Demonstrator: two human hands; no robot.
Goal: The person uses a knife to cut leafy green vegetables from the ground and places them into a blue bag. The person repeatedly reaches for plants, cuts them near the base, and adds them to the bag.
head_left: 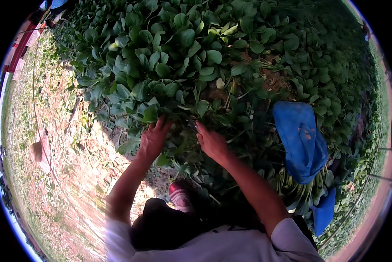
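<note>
A dense bed of leafy green plants (163,70) with rounded dark leaves fills the ground ahead of me. My left hand (153,139) reaches into the near edge of it, fingers closed round a leafy green plant (150,114) low among the leaves; the fingertips are partly hidden. Just to the right, my right hand (211,142) is closed with its index finger stretched toward the same spot. Something small and dark shows at its fingertips, too shaded to name. The two hands are a short gap apart, over shaded stems and leaves.
A blue cloth bag (298,139) lies at the right on cut greens with pale stems (294,183). Another blue piece (324,212) is below it. My red striped shoe (180,196) stands near the plants. A straw hat (40,153) lies on sunlit soil at left.
</note>
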